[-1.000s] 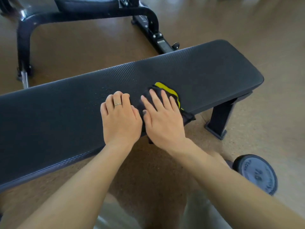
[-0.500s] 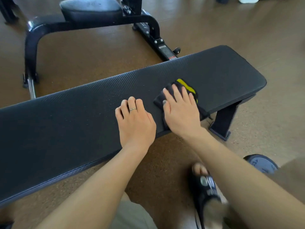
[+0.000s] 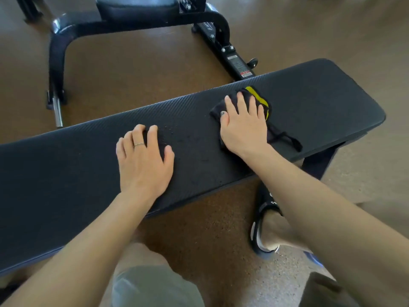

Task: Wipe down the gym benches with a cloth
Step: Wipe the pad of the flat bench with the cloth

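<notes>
Pressing dark cloth [image 3: 261,100] onto bench [image 3: 321,100], right hand [image 3: 242,127] flat, fingers spread, left hand [image 3: 143,160] loosely open.

the arms were bare, unsleeved. the left hand [image 3: 143,160] wore 1 thin silver ring [image 3: 139,144]; light grey shorts [image 3: 155,286], a black slide sandal [image 3: 264,209].

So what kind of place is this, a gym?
Most likely a gym: a long padded flat bench being wiped with a cloth, a second exercise bench frame behind it, and a speckled rubbery floor.
</notes>
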`<state>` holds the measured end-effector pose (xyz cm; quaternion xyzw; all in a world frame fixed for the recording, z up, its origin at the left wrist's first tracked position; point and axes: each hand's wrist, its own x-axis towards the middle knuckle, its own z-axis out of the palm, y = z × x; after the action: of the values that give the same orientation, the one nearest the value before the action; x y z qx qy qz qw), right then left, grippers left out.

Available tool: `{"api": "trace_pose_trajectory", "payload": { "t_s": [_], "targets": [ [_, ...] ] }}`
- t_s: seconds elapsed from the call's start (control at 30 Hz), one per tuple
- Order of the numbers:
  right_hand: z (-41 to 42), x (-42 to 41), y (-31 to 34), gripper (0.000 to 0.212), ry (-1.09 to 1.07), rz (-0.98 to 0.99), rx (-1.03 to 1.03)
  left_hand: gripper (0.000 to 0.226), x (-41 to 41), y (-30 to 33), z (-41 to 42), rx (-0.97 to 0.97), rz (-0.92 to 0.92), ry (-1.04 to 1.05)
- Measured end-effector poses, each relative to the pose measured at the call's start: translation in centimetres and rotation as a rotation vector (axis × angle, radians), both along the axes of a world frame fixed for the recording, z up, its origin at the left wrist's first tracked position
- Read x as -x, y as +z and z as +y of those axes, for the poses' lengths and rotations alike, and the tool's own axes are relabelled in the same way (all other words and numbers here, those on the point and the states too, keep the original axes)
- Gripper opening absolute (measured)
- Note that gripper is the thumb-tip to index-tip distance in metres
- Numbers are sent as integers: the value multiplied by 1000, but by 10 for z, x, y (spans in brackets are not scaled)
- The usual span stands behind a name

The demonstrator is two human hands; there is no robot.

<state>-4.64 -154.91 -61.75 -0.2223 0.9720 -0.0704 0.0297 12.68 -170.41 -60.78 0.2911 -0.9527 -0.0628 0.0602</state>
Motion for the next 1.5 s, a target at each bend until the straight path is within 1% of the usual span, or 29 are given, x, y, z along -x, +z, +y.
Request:
{"api": "trace_pose_trajectory", "payload": {
  "t_s": [0.1, 0.17, 0.23, 0.37, 0.5, 0.63, 0.67, 0.77, 0.83, 0.9, 0.93, 1.0, 1.07, 1.13, 1.17, 1.23, 1.3, 1.37, 1.43, 1.47, 1.5],
  "targets": [
    [5, -64, 0, 58, 177, 71, 44, 55, 1, -5, 0, -9, -11, 15],
    [5, -86, 1, 57, 293, 8, 29, 55, 2, -5, 3, 0, -11, 7],
    [-5, -77, 5, 57, 366, -14, 36, 54, 2, -5, 3, 22, -18, 1],
    [-61, -34, 0, 55, 472, 48, 46, 53, 3, -9, 1, 39, -30, 4],
    [-105, 9, -4, 52, 452, 97, 55, 57, 4, -8, 1, 29, -27, 7],
    [-97, 48, -1, 50, 436, 156, 68, 57, 2, -9, -2, 0, -2, 7],
    [-86, 64, 0, 51, 397, 180, 41, 57, 1, -9, -3, -9, 9, 8],
    [-38, 116, 4, 66, 261, 217, -74, 56, 1, -9, -4, -12, 21, 5],
    [-20, 128, 4, 64, 122, 193, -57, 56, 2, -10, -4, -6, 22, 8],
    [-30, 117, 3, 56, 7, 188, -36, 55, 3, -10, -2, -1, 22, 6],
    [-43, 101, 3, 56, -7, 184, -29, 55, 3, -10, -1, 2, 22, 4],
    [-80, 56, 0, 55, 75, 199, 5, 56, 3, -11, -1, 11, 16, 4],
    [-119, 8, 0, 45, 206, 196, 93, 56, 3, -10, -1, 13, 12, 3],
    [-143, -23, 2, 42, 347, 146, 151, 54, 3, -9, -2, 1, 19, -4],
    [-143, -26, 3, 44, 407, 106, 148, 54, 3, -8, -3, -1, 21, -8],
    [-125, -7, 1, 48, 491, 114, 125, 55, 2, -8, -4, 3, 20, -17],
    [-89, 26, -2, 52, 440, 150, 97, 54, 1, -9, -4, -3, 17, -21],
    [-40, 62, -4, 58, 280, 206, 57, 53, 1, -10, -3, -9, 23, -18],
    [9, 78, -2, 56, 76, 122, 38, 53, 1, -10, -3, -8, 33, -13],
    [24, 72, 1, 55, -13, 58, 34, 54, 2, -10, -2, -4, 32, -12],
    [30, 58, 2, 55, -70, 36, 35, 54, 2, -11, -2, 2, 30, -12]
  ]
}}
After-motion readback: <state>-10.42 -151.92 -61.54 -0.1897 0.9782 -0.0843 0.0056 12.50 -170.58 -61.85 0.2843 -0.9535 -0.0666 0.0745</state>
